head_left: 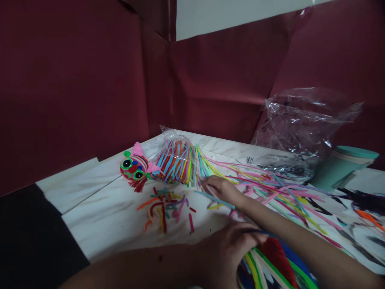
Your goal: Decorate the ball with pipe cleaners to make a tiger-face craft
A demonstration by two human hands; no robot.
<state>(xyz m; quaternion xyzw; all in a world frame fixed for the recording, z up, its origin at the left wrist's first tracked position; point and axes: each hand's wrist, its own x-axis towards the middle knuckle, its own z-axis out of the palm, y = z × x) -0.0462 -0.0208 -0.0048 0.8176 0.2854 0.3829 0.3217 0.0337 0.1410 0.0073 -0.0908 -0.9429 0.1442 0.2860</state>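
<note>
Head view, clear bag (173, 138) containing multicoloured pipe cleaners (173, 164), my left hand (227, 249) gripping a striped multicoloured craft piece (278, 263), lower right, my right hand (221, 188) beside the bag, grip indeterminable.

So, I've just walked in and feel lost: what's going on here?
A person's left hand grips a multicoloured striped piece. The right hand is at the left end of the loose fuzzy stems spread over the table; whether it pinches one isn't clear. A wide-eyed decorated figure lies farther left, with short stem pieces scattered nearby.
</note>
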